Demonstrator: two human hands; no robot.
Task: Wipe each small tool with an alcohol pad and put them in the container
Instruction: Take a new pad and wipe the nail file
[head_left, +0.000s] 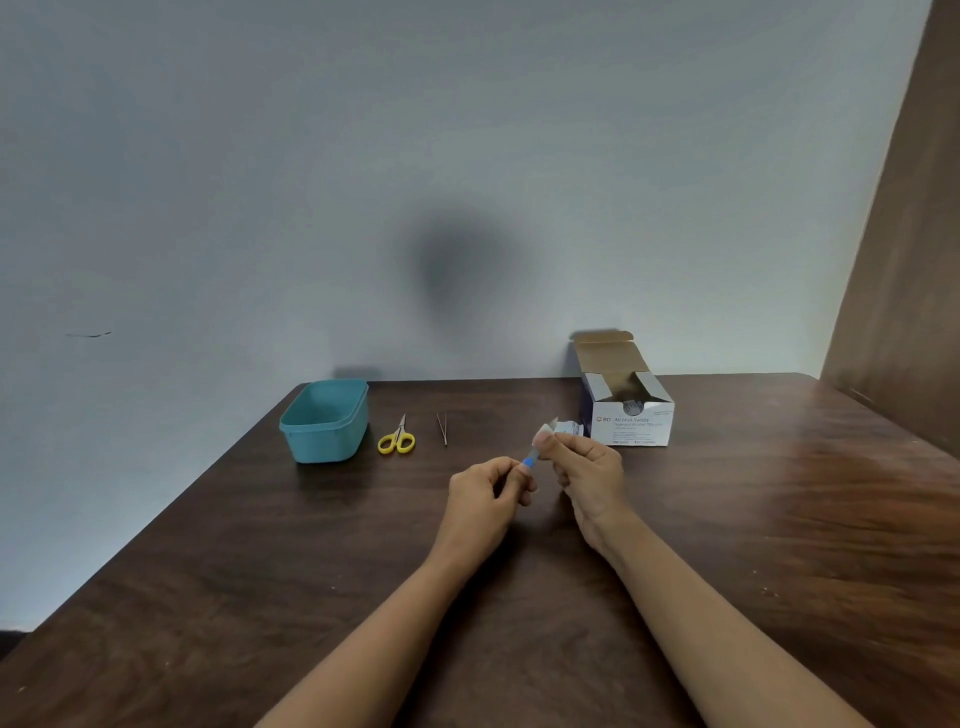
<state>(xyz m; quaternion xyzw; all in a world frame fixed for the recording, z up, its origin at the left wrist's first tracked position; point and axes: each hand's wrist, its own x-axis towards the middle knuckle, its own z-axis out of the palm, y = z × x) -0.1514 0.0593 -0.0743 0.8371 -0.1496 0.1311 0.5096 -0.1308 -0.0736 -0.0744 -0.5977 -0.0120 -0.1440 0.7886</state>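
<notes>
My left hand (491, 493) pinches the lower end of a small blue-handled tool (531, 460) above the middle of the table. My right hand (589, 470) pinches a white alcohol pad (546, 431) around the tool's upper end. Small yellow-handled scissors (397, 439) and thin metal tweezers (442, 428) lie on the table further back. A teal plastic container (324, 421) stands open at the back left, with nothing visible inside it.
An open box of alcohol swabs (631, 415) stands at the back right by the wall, a torn pad wrapper (571, 428) lying just left of it. The dark wooden table (779, 519) meets a brown panel (909, 260) on the right.
</notes>
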